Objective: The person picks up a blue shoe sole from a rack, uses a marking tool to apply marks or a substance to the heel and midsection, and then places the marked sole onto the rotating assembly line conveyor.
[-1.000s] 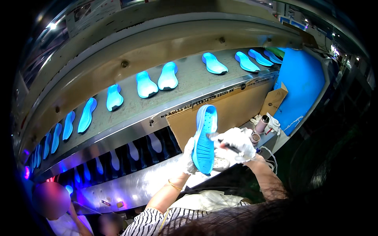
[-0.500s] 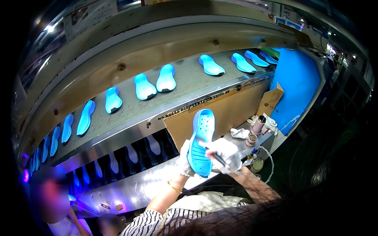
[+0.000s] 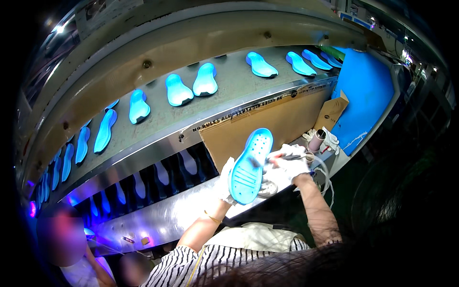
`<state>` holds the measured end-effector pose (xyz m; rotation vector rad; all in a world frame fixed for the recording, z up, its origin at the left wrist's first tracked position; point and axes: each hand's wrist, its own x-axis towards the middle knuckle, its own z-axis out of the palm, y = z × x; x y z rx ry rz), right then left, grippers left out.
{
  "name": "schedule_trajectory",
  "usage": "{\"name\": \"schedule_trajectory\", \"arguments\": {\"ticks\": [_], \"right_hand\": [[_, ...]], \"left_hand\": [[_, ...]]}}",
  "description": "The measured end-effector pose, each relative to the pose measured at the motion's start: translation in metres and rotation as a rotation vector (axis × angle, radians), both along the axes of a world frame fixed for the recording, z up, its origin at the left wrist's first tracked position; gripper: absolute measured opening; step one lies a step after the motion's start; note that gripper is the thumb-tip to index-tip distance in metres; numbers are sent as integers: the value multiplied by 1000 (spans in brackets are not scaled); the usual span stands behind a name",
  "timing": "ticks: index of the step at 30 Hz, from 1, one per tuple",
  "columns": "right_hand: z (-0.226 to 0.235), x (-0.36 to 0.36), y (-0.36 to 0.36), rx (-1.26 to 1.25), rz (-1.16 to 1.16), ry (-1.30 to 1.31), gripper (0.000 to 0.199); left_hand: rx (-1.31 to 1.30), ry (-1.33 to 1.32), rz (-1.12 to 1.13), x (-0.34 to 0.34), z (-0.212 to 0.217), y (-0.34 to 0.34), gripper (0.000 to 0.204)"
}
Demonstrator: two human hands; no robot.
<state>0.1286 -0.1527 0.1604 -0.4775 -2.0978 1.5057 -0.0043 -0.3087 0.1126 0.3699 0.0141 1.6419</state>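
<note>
My left hand (image 3: 225, 182), in a white glove, holds a bright blue shoe sole (image 3: 245, 181) by its left side and lower end. Some of its fingers are hidden behind the sole. The sole is tilted, its top leaning right, with small holes in the upper part and ridges across the lower part. On its right, my gloved right hand (image 3: 292, 168) is closed around a thin, dark-handled brush (image 3: 295, 157). The brush's tip end is blurred over the sole's right edge; whether it touches cannot be told. A pale rounded thing (image 3: 268, 189) shows partly behind the sole.
A conveyor belt (image 3: 158, 112) beyond carries several blue soles (image 3: 205, 80). Below are a cardboard sheet (image 3: 267, 129), a metal ledge (image 3: 167, 213) and a lower row of pale soles (image 3: 161, 173). A pinkish cylinder (image 3: 316, 140) and white gloves (image 3: 331, 138) lie right. Another person (image 3: 88, 268) is lower left.
The sole has tilted further, its top swinging right. My right hand has moved up and right, from over the sole to beside its right edge. The belt soles appear slightly shifted as the view moved.
</note>
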Motion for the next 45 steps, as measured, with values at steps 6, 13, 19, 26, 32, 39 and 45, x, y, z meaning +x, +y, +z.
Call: {"name": "schedule_trajectory", "arguments": {"ticks": [6, 13, 19, 26, 32, 39, 45], "right_hand": [[-26, 15, 11, -151, 75, 303, 10], [-39, 30, -30, -880, 255, 698, 14], [-21, 27, -54, -1168, 348, 712, 25], [-39, -14, -81, -1047, 591, 763, 21], [-57, 1, -47, -1061, 411, 706, 17], [-33, 40, -31, -1072, 358, 1080, 21], [-31, 46, -31, -1115, 364, 1136, 21]], "left_hand": [[-192, -124, -15, -5, -2, 7, 75], [-308, -84, 159, -9, -11, 4, 50], [-335, -301, 124, -2, -27, 10, 51], [-278, -191, 185, 14, -31, 19, 45], [-147, -57, -50, 3, -36, 14, 45], [-283, -81, 41, 7, 15, 25, 51], [-124, 61, 43, -3, 46, 39, 57]]}}
